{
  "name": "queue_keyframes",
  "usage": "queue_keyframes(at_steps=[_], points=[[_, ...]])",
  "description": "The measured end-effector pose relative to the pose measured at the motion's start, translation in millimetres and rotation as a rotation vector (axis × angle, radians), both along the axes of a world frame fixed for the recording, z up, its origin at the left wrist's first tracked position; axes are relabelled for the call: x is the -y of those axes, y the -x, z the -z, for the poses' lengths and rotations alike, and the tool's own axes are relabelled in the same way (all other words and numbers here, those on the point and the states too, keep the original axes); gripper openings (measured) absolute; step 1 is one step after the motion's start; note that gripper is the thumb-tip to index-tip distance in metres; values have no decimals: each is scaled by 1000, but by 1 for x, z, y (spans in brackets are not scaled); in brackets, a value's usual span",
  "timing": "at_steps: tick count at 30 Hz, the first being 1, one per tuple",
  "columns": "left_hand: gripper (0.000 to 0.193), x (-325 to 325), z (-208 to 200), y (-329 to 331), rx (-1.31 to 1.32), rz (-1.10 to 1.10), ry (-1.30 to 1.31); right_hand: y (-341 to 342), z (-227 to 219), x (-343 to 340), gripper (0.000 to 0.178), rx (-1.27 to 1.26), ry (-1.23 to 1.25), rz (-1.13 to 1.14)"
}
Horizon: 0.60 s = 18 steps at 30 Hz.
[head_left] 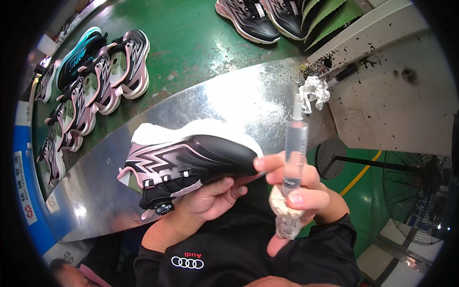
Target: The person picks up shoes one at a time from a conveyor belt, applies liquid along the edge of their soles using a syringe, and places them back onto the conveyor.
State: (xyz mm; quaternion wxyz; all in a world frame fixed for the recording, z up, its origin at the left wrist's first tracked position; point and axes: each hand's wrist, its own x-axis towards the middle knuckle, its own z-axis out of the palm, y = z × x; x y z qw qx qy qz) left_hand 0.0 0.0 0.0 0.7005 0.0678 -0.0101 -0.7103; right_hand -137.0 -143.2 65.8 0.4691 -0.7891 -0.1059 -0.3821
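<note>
A black and pink sneaker [191, 160] is tipped on its side above the metal edge, its thick white sole facing away from me and its toe to the right. My left hand [213, 198] grips it from the near side by the upper, some fingers hidden under it. A round black dial [165, 209] sits by its tongue. In my right hand [311, 191] is a clear plastic syringe [296, 138], nozzle pointing away from me, with clear liquid in it. Pale wrapping covers its lower end, and my thumb is at the plunger end. My right fingertips are close to the toe.
Several similar sneakers [98, 79] stand in rows on the green surface [191, 38] at the left, beyond the metal plate [267, 81]. Another pair [258, 19] and green pads [330, 19] are at the far right. Crumpled white tissue [314, 93] and a fan [416, 191] are to the right.
</note>
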Motion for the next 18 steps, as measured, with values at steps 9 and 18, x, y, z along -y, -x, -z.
queue_keyframes(at_steps=[9, 18], points=[[61, -60, 2, -5, 23, 122, -157, 12, 31, 21, 110, -2, -39, 157], [74, -148, -56, -65, 573, -253, -631, 31, 51, 30, 86, -574, 557, 454]])
